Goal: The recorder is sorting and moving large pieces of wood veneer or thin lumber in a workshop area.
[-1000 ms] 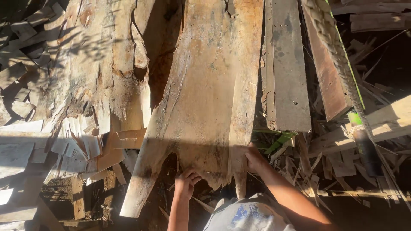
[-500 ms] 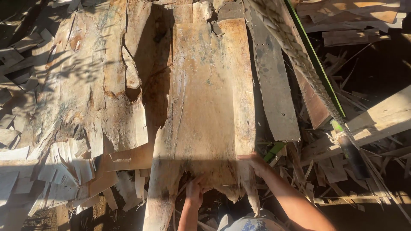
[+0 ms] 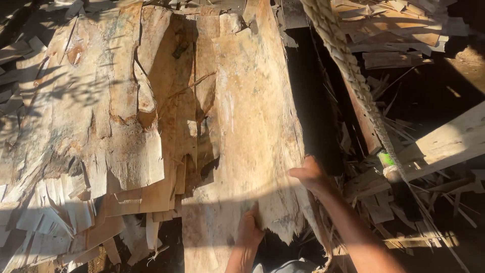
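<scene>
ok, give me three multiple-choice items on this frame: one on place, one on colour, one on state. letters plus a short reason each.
1. Where is the braided rope relative to the big wood sheet?
A. to its right
B. lying under it
C. far left

2. What colour is the band near the rope's lower end?
A. red
B. green
C. blue

3. What are the hands doing?
A. both hanging free
B. both on the sheet's lower end
C. holding the rope

Answers:
1 A: the rope runs diagonally down the right of the sheet.
2 B: a bright green band shows there.
3 B: the left hand grips the ragged bottom edge and the right hand presses the right edge.
</scene>
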